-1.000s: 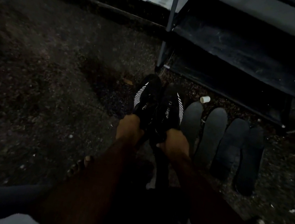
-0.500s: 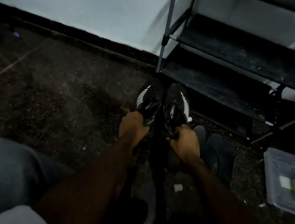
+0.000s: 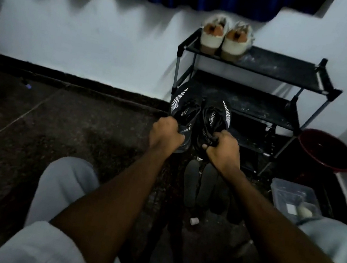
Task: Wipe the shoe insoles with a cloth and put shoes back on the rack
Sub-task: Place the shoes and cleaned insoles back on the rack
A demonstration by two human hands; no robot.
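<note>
I hold a pair of black sports shoes with white side stripes, lifted in front of the black shoe rack (image 3: pixel 268 65). My left hand (image 3: pixel 165 136) grips the heel of the left shoe (image 3: pixel 184 108). My right hand (image 3: pixel 224 150) grips the heel of the right shoe (image 3: pixel 215 117). The toes of both shoes point at the rack's middle shelf (image 3: pixel 257 104). Below my right wrist, several dark insoles (image 3: pixel 199 185) lie side by side on the floor. No cloth can be made out.
A pair of white and tan shoes (image 3: pixel 225 37) stands on the rack's top shelf at its left end. A dark red basin (image 3: pixel 325 150) sits right of the rack. A clear plastic box (image 3: pixel 294 201) lies near my right knee. A small white cap (image 3: pixel 194 221) lies on the dark floor.
Both hands have lifted the black shoes off the floor and carried them up toward the rack. My view has tilted up, so the top shelf and the white shoes now show.
</note>
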